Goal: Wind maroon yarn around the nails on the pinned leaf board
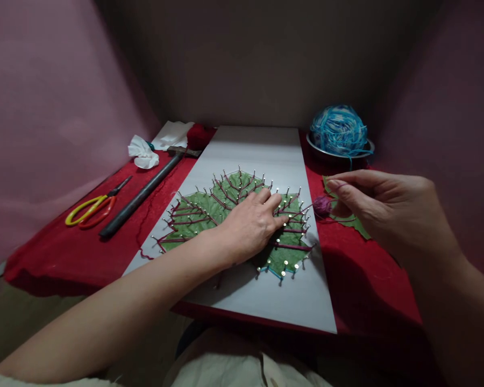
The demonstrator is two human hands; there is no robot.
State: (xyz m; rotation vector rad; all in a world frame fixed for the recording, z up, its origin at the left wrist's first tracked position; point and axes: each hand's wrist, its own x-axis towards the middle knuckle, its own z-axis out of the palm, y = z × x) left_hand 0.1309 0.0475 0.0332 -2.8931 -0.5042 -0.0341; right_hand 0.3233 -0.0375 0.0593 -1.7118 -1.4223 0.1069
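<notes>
A green leaf shape (pixel 229 188) lies on a white board (pixel 262 145), ringed with nails and strung with purple yarn; blue yarn runs round a few nails at its near edge. My left hand (pixel 252 223) rests on the leaf's middle, fingers bent among the nails; whether it grips anything is hidden. Off the board's right side, my right hand (pixel 371 201) pinches a purple yarn strand between thumb and forefinger. Just left of it is a small purple yarn ball (pixel 322 206), beside a green piece (pixel 361 228) partly behind the hand.
Blue yarn (pixel 339 129) fills a metal bowl (pixel 312 146) at the back right. On the red cloth (pixel 64 258) at left lie yellow-and-red scissors (pixel 91 209), a hammer (pixel 145 191), crumpled white tissue (pixel 143 153) and a red yarn ball (pixel 197 136).
</notes>
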